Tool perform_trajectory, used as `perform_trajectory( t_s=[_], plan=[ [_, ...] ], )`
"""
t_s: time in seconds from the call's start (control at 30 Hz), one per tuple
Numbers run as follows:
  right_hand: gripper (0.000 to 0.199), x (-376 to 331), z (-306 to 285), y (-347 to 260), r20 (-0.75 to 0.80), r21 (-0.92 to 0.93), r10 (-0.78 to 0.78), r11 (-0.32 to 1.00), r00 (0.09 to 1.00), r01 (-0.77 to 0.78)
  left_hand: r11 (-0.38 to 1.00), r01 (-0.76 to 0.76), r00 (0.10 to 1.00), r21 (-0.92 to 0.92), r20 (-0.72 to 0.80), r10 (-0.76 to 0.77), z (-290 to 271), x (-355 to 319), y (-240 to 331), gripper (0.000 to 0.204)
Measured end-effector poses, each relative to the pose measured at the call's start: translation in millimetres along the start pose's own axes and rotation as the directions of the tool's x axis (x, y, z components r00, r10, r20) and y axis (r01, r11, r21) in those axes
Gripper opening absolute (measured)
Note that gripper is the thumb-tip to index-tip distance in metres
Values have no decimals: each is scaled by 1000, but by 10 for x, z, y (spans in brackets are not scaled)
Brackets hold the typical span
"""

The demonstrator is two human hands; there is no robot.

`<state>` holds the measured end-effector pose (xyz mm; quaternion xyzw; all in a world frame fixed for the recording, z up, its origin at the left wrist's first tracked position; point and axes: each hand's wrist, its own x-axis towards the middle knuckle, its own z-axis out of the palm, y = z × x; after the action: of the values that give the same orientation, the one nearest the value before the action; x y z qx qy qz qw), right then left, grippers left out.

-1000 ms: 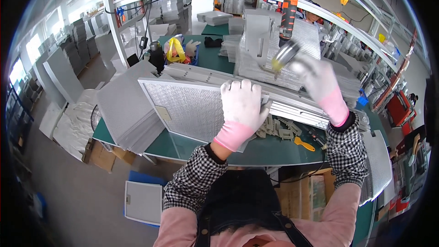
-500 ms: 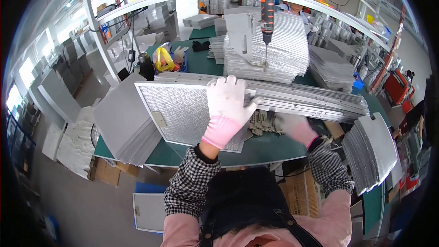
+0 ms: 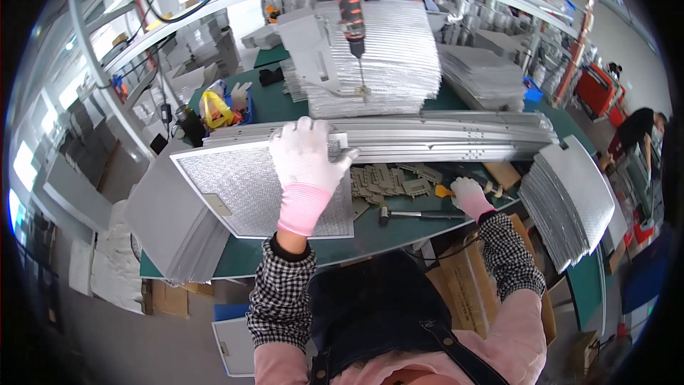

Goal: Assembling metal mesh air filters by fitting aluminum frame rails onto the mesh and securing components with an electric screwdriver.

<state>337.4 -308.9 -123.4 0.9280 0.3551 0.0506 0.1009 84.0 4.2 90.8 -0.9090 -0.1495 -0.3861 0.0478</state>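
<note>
A framed metal mesh panel [image 3: 246,182] leans at the left of the green table [image 3: 306,251], with a small tag on its left edge. My left hand [image 3: 305,157], in a white glove with a pink cuff, is closed over its upper right edge. My right hand [image 3: 469,196], gloved the same way, is at the table's right, its fingers curled at a small yellow-orange tool [image 3: 443,191] whose other end is hidden. Just below it lies a hammer [image 3: 424,214] with a black head. Several flat grey-beige clips [image 3: 385,184] are heaped between my hands.
Long metal frame strips [image 3: 442,135] lie across the table behind my hands. An orange-black power screwdriver [image 3: 349,14] hangs over stacked mesh sheets [image 3: 399,64]. Panel stacks stand left [image 3: 171,214] and right [image 3: 570,199]. Another person [image 3: 638,135] is at far right.
The view has turned, so the scene sits further left. My right hand, blurred over the clips before, has moved right to the yellow-orange tool. The hammer is now uncovered. My left hand keeps its hold.
</note>
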Motion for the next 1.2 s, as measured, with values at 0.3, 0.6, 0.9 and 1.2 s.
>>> perform_trajectory(
  t_s=[0.3,0.6,0.9,1.2],
  plan=[
    [18,106,-1167,-488,-615,487,-16,778,788,396,996,67,996,50,59,-70,-8,57,49,49],
    [26,49,-3078,-1288,-627,-510,-690,714,361,479,993,100,961,63,251,-113,-120,156,31,41],
    [24,-129,-3272,-1479,-550,-637,-715,693,432,337,994,107,966,16,235,-108,-105,117,-10,41],
    [15,-279,-3349,-1796,-435,-584,-521,784,734,210,994,109,989,9,96,-110,-38,70,34,43]
  ],
)
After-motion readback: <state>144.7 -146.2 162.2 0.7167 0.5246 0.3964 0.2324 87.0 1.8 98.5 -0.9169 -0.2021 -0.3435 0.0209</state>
